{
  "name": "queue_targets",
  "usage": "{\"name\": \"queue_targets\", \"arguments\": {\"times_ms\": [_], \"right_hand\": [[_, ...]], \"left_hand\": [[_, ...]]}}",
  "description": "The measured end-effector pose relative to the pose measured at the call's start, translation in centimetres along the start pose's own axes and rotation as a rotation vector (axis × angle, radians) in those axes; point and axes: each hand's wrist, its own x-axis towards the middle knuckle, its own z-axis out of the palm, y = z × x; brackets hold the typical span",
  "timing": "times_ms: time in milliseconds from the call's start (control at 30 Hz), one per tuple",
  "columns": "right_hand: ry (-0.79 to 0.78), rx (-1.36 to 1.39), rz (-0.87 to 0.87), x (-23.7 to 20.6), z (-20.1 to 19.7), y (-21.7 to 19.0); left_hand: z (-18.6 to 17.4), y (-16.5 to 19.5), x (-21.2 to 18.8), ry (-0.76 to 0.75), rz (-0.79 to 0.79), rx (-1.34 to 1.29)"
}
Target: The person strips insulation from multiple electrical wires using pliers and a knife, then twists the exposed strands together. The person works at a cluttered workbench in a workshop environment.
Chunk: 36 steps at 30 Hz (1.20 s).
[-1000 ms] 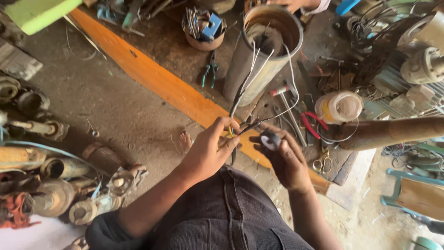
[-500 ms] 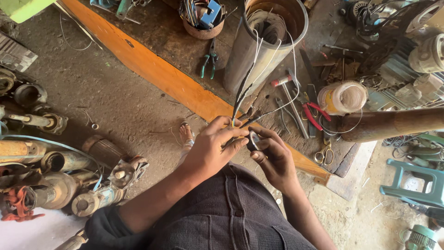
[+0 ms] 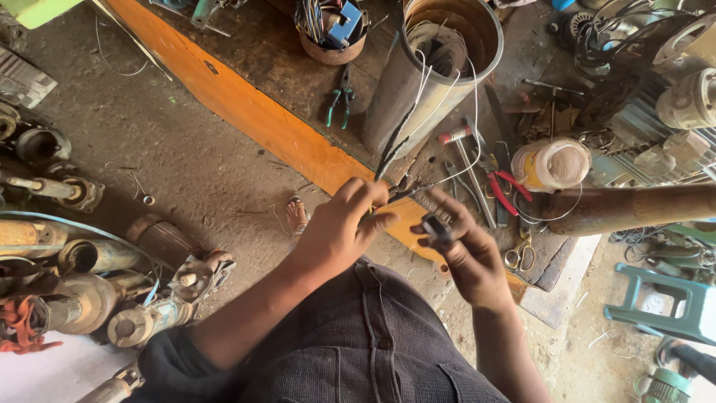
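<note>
My left hand (image 3: 344,227) pinches a bundle of black and white wires (image 3: 418,127) that run up into a tall metal cylinder (image 3: 432,71) standing on the workbench. My right hand (image 3: 466,254) is just to its right and holds a small dark roll of tape (image 3: 436,226) between thumb and fingers, close to the wire ends. Both hands hover above the orange front edge of the workbench (image 3: 246,104). My dark trousers fill the bottom of the view.
Pliers (image 3: 339,101), red-handled cutters (image 3: 507,190), scissors (image 3: 518,257), a spool of white string (image 3: 552,164) and a bowl of parts (image 3: 328,30) lie on the bench. A brown pipe (image 3: 641,209) sticks in from the right. Old pump motors (image 3: 82,283) crowd the floor at left; a green stool (image 3: 664,302) stands at right.
The view has shifted so the bench sits higher in frame. My hands stay together at the wire ends; the right hand still holds the tape roll and has drawn slightly away from the left.
</note>
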Motion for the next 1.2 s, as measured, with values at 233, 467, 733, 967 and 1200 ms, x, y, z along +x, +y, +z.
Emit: {"name": "queue_targets", "arguments": {"times_ms": [233, 467, 733, 967, 1200], "right_hand": [[-0.022, 0.315, -0.084, 1.8, -0.2, 0.7], [0.09, 0.457, -0.085, 1.4, -1.1, 1.4], [0.06, 0.467, -0.11, 1.1, -2.4, 1.3], [0.013, -0.138, 0.128, 0.3, -1.3, 2.7], [0.06, -0.425, 0.07, 1.1, -0.8, 4.4]], "left_hand": [[1.4, -1.3, 1.5, 0.098, 0.04, 0.082], [2.1, -2.0, 0.6, 0.028, -0.065, -0.149], [1.4, -2.5, -0.8, -0.14, -0.356, -0.686], [1.8, -2.0, -0.8, -0.019, -0.272, -0.56], [2.1, -1.7, -0.5, 0.007, -0.362, -0.559]]}}
